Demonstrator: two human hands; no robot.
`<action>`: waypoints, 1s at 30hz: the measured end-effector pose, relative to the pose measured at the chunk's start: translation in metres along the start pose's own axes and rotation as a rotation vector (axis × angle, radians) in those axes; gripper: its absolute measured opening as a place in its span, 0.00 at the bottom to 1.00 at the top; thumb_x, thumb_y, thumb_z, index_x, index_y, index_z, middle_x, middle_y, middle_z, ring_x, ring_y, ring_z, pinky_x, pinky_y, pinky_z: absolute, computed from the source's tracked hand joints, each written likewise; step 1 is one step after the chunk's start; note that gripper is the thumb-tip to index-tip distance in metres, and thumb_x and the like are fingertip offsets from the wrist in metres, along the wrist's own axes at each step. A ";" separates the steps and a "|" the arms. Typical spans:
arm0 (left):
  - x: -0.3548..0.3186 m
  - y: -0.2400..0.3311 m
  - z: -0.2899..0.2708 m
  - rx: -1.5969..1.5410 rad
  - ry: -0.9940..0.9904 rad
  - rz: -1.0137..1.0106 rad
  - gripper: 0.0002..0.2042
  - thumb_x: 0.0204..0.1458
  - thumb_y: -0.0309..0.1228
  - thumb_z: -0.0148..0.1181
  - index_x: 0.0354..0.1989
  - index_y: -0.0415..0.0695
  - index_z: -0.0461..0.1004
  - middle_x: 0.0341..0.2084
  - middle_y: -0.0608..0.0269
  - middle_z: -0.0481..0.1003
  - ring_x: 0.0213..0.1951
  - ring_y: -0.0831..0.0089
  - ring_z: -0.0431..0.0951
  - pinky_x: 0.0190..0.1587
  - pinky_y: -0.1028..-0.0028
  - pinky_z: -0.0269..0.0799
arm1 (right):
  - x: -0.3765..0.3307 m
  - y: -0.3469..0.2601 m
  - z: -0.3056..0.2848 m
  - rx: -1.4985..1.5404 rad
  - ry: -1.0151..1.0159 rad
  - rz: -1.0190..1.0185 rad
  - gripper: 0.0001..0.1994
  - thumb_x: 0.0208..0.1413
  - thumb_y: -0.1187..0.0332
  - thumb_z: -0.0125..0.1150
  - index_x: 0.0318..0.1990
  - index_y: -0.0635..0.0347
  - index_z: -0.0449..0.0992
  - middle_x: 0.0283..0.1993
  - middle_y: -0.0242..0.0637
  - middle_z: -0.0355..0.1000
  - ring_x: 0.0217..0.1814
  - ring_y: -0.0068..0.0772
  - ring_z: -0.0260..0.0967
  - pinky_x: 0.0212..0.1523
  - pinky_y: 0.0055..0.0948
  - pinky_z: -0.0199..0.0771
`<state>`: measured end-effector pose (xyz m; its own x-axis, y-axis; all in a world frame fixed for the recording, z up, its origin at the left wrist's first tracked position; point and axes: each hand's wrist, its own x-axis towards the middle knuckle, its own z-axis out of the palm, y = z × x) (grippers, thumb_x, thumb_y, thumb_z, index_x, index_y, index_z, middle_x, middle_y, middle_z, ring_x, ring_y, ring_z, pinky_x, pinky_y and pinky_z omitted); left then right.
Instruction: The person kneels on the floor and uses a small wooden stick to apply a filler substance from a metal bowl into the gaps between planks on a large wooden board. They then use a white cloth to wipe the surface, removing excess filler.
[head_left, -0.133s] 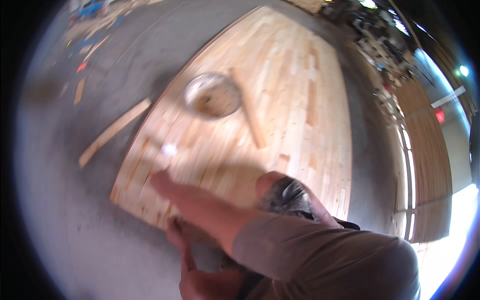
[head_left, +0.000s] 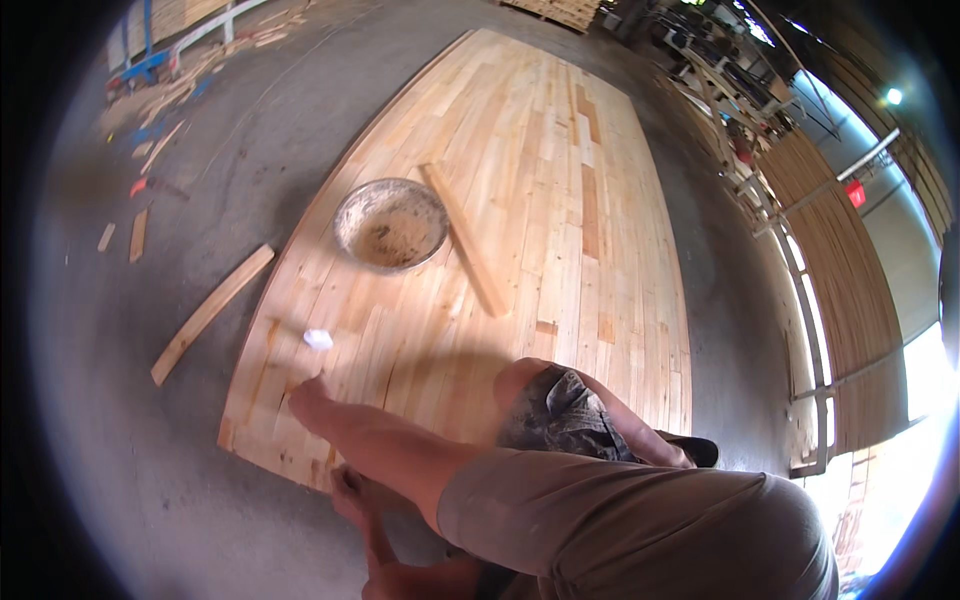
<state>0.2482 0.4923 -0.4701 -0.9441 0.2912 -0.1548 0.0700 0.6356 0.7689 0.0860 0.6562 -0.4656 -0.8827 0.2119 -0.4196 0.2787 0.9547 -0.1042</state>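
Observation:
A large panel of joined pale wood strips lies before me. My right hand reaches across to its near left part, fingers closed and touching the surface; anything in them is too small to make out. Just beyond these fingers is a small white piece. At the panel's near edge is my left hand, its fingers curled in, and what they hold, if anything, is hidden. A round metal bowl with brownish residue inside stands on the panel farther off. Beside it, on the right, a narrow wooden strip lies slanted.
My bent knee in patterned shorts rests on the panel's near right part. On the grey concrete floor to the left lies a loose wooden slat, with smaller scraps beyond. Along the right stand tall wooden sheets behind a metal rail.
The view has shifted, so the panel, bowl and hands sit lower and farther left in the picture, and blur has cleared. Against the panel, my hands show little movement.

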 end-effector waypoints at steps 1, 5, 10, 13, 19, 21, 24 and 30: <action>-0.002 0.002 -0.002 -0.033 0.019 0.024 0.08 0.65 0.35 0.66 0.43 0.44 0.79 0.35 0.48 0.82 0.37 0.47 0.82 0.42 0.53 0.77 | -0.009 0.003 -0.011 0.006 -0.021 -0.009 0.20 0.47 0.62 0.86 0.50 0.45 0.93 0.57 0.31 0.88 0.64 0.41 0.85 0.65 0.56 0.78; -0.004 0.008 -0.003 -0.054 0.030 0.035 0.13 0.62 0.40 0.70 0.43 0.44 0.79 0.34 0.47 0.82 0.38 0.44 0.82 0.43 0.51 0.76 | -0.031 0.009 -0.042 0.018 0.017 0.013 0.15 0.56 0.65 0.80 0.52 0.46 0.93 0.58 0.31 0.88 0.65 0.41 0.85 0.63 0.53 0.81; -0.004 0.013 -0.011 0.080 -0.005 0.011 0.16 0.62 0.44 0.71 0.43 0.44 0.79 0.36 0.45 0.83 0.40 0.41 0.83 0.44 0.49 0.76 | -0.013 0.002 -0.030 0.054 -0.001 0.091 0.12 0.64 0.67 0.71 0.53 0.44 0.93 0.58 0.31 0.88 0.64 0.42 0.85 0.59 0.50 0.83; -0.008 0.021 -0.015 0.022 0.015 -0.007 0.17 0.63 0.46 0.69 0.46 0.45 0.79 0.38 0.44 0.84 0.42 0.39 0.84 0.46 0.48 0.77 | -0.004 0.001 -0.017 0.086 0.046 0.085 0.12 0.62 0.67 0.72 0.51 0.44 0.94 0.57 0.31 0.89 0.63 0.41 0.86 0.55 0.48 0.85; -0.009 0.017 -0.012 0.068 -0.014 -0.025 0.15 0.68 0.45 0.65 0.50 0.47 0.80 0.39 0.47 0.86 0.43 0.41 0.86 0.47 0.50 0.80 | -0.016 0.011 -0.026 0.069 0.030 -0.010 0.13 0.48 0.63 0.85 0.43 0.46 0.94 0.50 0.34 0.90 0.57 0.41 0.88 0.50 0.43 0.86; -0.006 0.008 -0.007 0.085 0.008 0.044 0.12 0.70 0.42 0.63 0.49 0.48 0.81 0.38 0.50 0.86 0.42 0.45 0.87 0.45 0.52 0.82 | -0.022 0.014 -0.032 0.058 0.043 -0.035 0.15 0.44 0.61 0.87 0.42 0.47 0.94 0.47 0.36 0.90 0.54 0.42 0.89 0.49 0.43 0.87; -0.005 -0.003 -0.002 -0.108 -0.019 -0.008 0.07 0.71 0.36 0.62 0.47 0.48 0.82 0.35 0.53 0.85 0.37 0.51 0.88 0.42 0.55 0.82 | -0.031 0.019 -0.039 0.034 0.048 -0.078 0.18 0.38 0.58 0.91 0.39 0.49 0.93 0.43 0.39 0.90 0.49 0.43 0.90 0.48 0.43 0.89; -0.013 0.011 -0.004 -0.036 0.116 0.042 0.06 0.66 0.35 0.69 0.42 0.48 0.81 0.35 0.49 0.84 0.37 0.44 0.86 0.41 0.53 0.80 | -0.036 0.032 -0.046 0.006 0.024 -0.203 0.19 0.40 0.59 0.90 0.39 0.55 0.92 0.44 0.42 0.89 0.49 0.47 0.90 0.46 0.45 0.89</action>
<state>0.2599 0.4928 -0.4573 -0.9716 0.2312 -0.0507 0.1007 0.5977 0.7954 0.1094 0.6890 -0.4125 -0.9297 0.0203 -0.3677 0.0965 0.9770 -0.1902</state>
